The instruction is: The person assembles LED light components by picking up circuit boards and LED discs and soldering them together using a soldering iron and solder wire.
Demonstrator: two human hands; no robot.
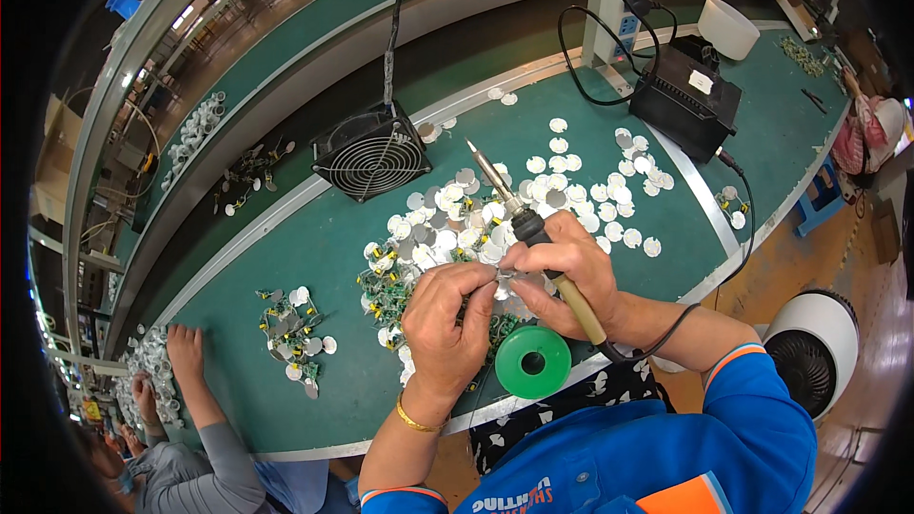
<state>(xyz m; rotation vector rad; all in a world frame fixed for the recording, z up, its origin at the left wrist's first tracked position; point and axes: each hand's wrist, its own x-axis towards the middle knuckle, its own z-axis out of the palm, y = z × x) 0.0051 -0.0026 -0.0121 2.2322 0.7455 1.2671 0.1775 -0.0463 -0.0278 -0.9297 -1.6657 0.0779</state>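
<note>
My right hand (576, 271) is closed round a soldering iron (577, 307) with a tan handle, its metal tip pointing up and to the left. That hand's thumb and fingertips also come together close to my left hand (446, 324). My left thumb and index finger pinch a small thing between the hands, mostly hidden, so I cannot tell its kind. Around and beyond them lies a loose pile of round white discs (447, 240). Small green circuit boards (381, 290) with yellow parts are heaped left of it. A green solder spool (509, 376) stands just below my hands at the table edge.
A black fan with a wire grille (373, 154) stands behind the pile. At the back right is a black power box (687, 100) with cables. Another heap of boards and discs (293, 335) lies left. A co-worker's arm (195, 371) reaches over clear plastic parts (150, 371).
</note>
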